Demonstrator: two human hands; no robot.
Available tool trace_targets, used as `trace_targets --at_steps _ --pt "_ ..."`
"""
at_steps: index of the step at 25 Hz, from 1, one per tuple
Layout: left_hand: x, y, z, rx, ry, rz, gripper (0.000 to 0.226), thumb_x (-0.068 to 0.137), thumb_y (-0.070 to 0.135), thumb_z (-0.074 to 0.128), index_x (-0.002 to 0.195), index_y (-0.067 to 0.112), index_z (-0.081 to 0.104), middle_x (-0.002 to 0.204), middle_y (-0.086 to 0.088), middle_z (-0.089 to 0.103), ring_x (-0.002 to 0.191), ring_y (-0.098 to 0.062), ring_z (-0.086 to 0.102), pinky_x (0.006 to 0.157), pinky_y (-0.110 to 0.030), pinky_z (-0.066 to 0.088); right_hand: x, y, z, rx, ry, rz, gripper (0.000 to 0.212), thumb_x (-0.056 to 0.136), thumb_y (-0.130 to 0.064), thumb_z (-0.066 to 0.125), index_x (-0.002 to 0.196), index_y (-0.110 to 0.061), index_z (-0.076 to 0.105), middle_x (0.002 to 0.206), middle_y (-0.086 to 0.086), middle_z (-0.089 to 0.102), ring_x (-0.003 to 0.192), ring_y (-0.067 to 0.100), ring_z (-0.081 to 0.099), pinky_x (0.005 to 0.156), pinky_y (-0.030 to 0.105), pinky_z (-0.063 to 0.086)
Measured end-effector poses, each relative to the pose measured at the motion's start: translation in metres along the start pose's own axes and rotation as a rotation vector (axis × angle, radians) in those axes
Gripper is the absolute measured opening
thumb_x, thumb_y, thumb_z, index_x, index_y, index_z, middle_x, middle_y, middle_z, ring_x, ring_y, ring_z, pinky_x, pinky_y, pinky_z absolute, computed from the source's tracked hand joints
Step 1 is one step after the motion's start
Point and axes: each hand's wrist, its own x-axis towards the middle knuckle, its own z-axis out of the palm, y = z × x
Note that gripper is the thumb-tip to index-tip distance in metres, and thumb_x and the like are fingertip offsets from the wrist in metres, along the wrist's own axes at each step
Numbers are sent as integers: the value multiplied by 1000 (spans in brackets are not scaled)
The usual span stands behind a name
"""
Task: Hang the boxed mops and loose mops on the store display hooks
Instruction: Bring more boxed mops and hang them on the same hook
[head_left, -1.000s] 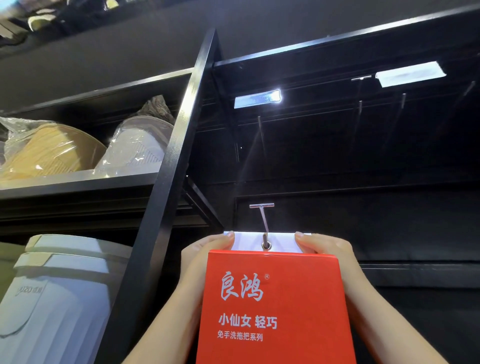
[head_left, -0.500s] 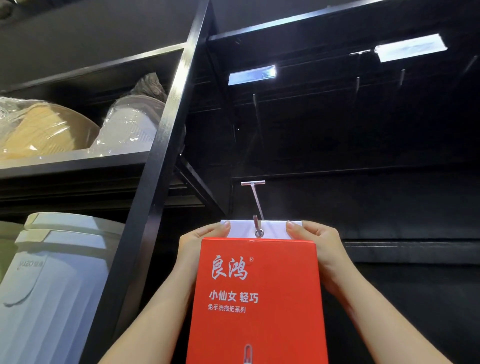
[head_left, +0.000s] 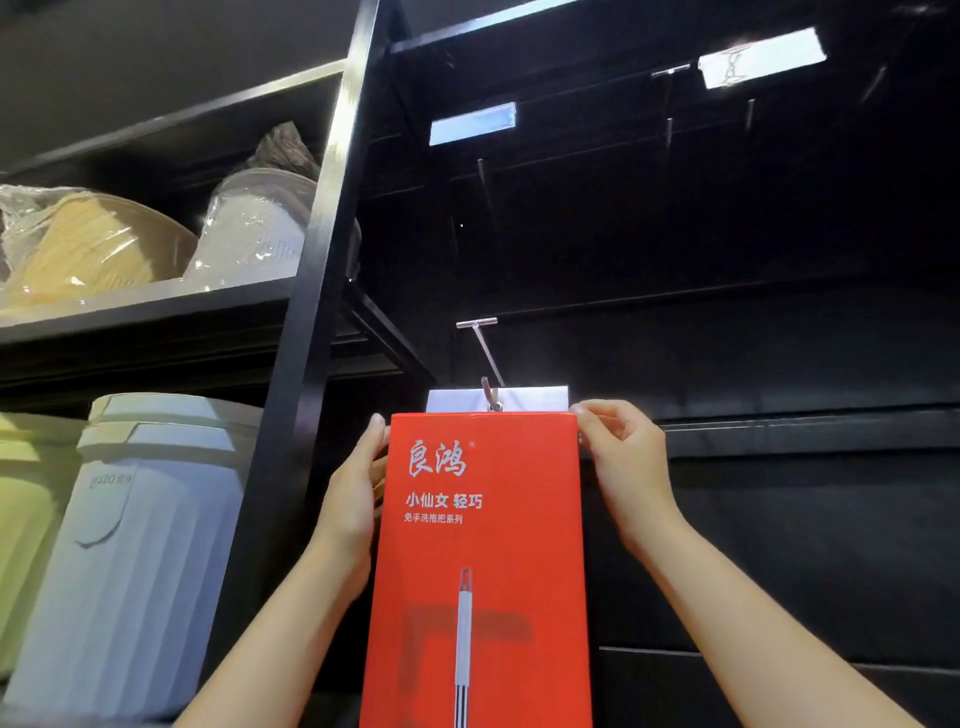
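Pinching mop box (head_left: 483, 519) corner: right hand (head_left: 626, 457) | left hand (head_left: 356, 493) flat against side

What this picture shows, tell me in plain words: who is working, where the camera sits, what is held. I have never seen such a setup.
There is no machine here. A person works with bare hands, and the one camera sits on their head, looking up along their arms at a dark store rack. The right hand pinches the top right corner of a tall red box with a mop drawn on it. The left hand lies flat along its left edge. The box's white tab appears threaded onto a metal display hook. To the left, a shelf carries plastic-wrapped basins. Below it stand a pale blue bin and a green one.
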Motion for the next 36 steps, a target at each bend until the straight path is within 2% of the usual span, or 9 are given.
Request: trace_targets --at_steps 2,4,7,10,13,18,24,29,36 --pt "-24 -4 -2 135 2 135 42 96 56 43 100 30 75 100 -1 76 88 -14 71 74 -23 50 -23 -3 -10 -82 45 -55 19 90 -30 64 102 -15 66 92 -8 67 87 2 62 72 19 44" --pt "-49 -8 -5 273 72 241 42 95 53 50 124 27 64 122 1 68 100 -8 67 76 -18 45 -48 -4 -21 -173 40 -103 25 90 -37 62 106 -18 61 95 -11 64 87 -1 59 68 15 40" --pt "-88 -12 -1 585 228 384 59 91 50 59 144 29 44 141 2 53 126 -12 51 99 -29 40 -86 -8 -38 -383 -43 -215 25 89 -40 62 108 -28 51 100 -15 53 100 7 52 81 20 39" --pt "-122 -11 10 966 245 547 62 89 44 58 146 22 42 143 -1 52 134 -22 43 110 -42 35 -108 -11 -56 -634 -132 -323 42 88 -41 61 124 -21 49 106 -13 45 110 9 40 87 24 35" --pt "-158 -15 20 1137 261 587 59 92 45 57 143 17 46 141 -6 53 133 -26 44 109 -48 35 -133 -10 -75 -804 -154 -371 52 88 -46 57 130 -17 46 112 -7 49 110 11 38 84 22 34" --pt "-216 -43 45 1341 171 546 69 85 54 43 140 14 52 138 -14 55 131 -35 45 105 -50 38 -189 -2 -118 -1091 -278 -283 69 82 -60 40 137 -18 39 123 -1 50 114 17 39 94 29 42" --pt "-270 -85 68 1342 74 605 64 83 50 45 132 11 60 135 -22 55 125 -43 50 101 -54 41 -240 0 -184 -1283 -383 -208 69 87 -62 40 142 -21 32 126 -5 46 116 16 38 98 28 39" --pt "-338 -146 90 1324 -107 475 58 83 42 65 132 11 60 137 -22 55 128 -43 49 103 -55 40 -312 14 -249 -1335 -392 -7 69 85 -61 40 140 -20 38 127 -3 49 117 18 41 98 31 40" --pt "-491 -242 98 1400 -531 -1 67 79 52 70 135 16 58 140 -22 52 131 -42 47 105 -53 41 -481 49 -346 -1415 -449 501 63 89 -60 46 139 -23 37 131 -2 46 120 19 39 98 31 38"
